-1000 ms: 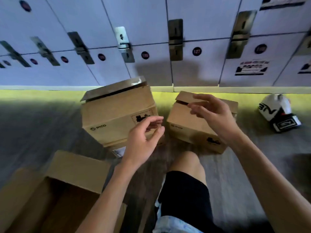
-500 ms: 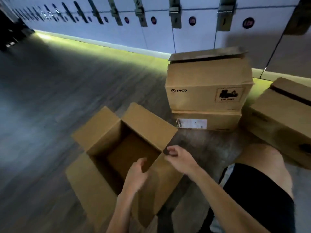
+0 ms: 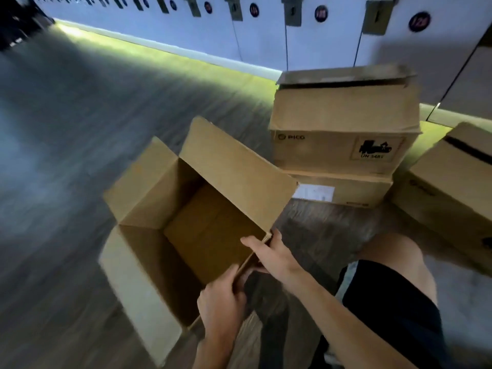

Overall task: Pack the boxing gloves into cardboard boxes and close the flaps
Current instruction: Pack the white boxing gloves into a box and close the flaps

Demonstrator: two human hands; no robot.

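Observation:
An open cardboard box (image 3: 149, 265) lies on the floor in front of me, its flaps spread and its inside bare. My left hand (image 3: 222, 302) grips the near right wall of the box at its rim. My right hand (image 3: 269, 253) grips the same wall a little further along, near the corner, with fingers over the edge. No boxing gloves are in view.
A closed PICO box (image 3: 343, 129) sits stacked on a flatter box (image 3: 346, 191) to the right, and another closed box (image 3: 452, 187) lies at the far right. White lockers (image 3: 266, 30) line the back. My bare knee (image 3: 394, 251) is beside the open box.
My view swung left from the closed boxes and a glove to the open box. Both hands came down and took hold of its near right wall.

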